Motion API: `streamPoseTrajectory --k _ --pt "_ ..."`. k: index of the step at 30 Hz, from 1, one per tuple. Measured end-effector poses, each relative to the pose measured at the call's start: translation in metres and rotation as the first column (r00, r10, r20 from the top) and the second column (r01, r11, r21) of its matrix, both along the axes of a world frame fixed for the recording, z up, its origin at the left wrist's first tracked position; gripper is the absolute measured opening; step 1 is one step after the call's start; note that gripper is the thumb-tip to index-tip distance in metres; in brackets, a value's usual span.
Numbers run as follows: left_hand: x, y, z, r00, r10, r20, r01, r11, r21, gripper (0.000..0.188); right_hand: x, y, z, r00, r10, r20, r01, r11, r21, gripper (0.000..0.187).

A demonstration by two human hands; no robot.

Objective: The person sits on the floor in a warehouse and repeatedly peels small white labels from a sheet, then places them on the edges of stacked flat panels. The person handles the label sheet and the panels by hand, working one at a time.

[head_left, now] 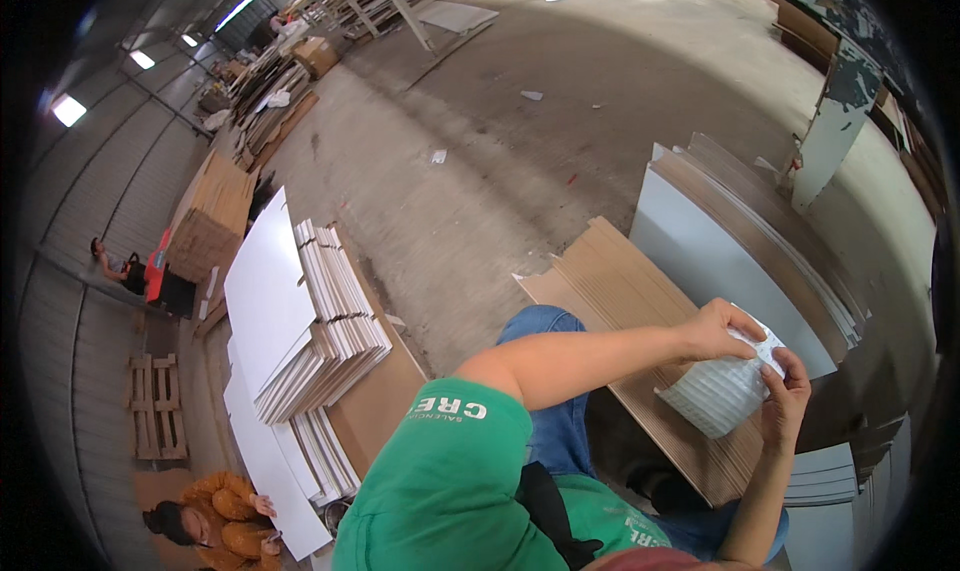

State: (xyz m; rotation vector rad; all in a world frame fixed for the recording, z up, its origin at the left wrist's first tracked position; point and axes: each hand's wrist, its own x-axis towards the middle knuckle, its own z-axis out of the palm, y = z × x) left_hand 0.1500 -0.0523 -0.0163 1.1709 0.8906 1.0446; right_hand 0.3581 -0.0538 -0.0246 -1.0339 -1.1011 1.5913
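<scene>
A whitish, slightly curled sheet (705, 396) marked with a small grid, perhaps a sheet of stickers, is held up over a stack of brown boards (615, 281). My left hand (722, 331) reaches across from the left and pinches its upper part. At its right edge, the thumb and fingers of my right hand (787, 391) grip it too. The two hands nearly meet at its upper corner. The lower end of the sheet hangs free above the boards. Fine detail on it is too small to make out.
Large white-faced panels (720, 241) lean behind the brown stack. On my left stands a pile of white boards (320, 321). A person in an orange top (225, 516) touches a white panel at lower left. A wooden pallet (155, 406) leans by the wall.
</scene>
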Motion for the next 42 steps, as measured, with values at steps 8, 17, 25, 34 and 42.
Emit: streamPoseTrajectory --k 8,17,25,34,42 --pt "0.001 -0.003 -0.001 0.997 -0.031 0.067 0.035 0.998 -0.061 0.031 -0.008 -0.006 0.006 0.999 -0.030 0.010 0.029 0.997 0.072 0.033" --pt "0.000 -0.006 0.008 0.998 -0.020 0.051 0.019 1.000 0.012 0.032 -0.013 -0.010 0.013 0.998 -0.055 0.031 0.051 0.993 0.105 0.028" --pt "-0.002 -0.006 0.011 0.998 -0.045 0.050 0.046 0.999 -0.022 0.031 -0.014 -0.012 0.013 0.999 -0.039 0.039 0.034 0.994 0.108 0.028" --pt "-0.004 -0.007 0.014 0.998 -0.062 0.008 0.063 0.998 -0.007 0.032 -0.016 -0.013 0.016 0.995 -0.051 0.081 0.041 0.992 0.119 0.030" --pt "-0.004 -0.009 0.014 0.998 -0.050 0.049 0.050 0.999 -0.011 0.032 -0.015 -0.014 0.015 0.995 -0.051 0.083 0.039 0.990 0.133 0.030"
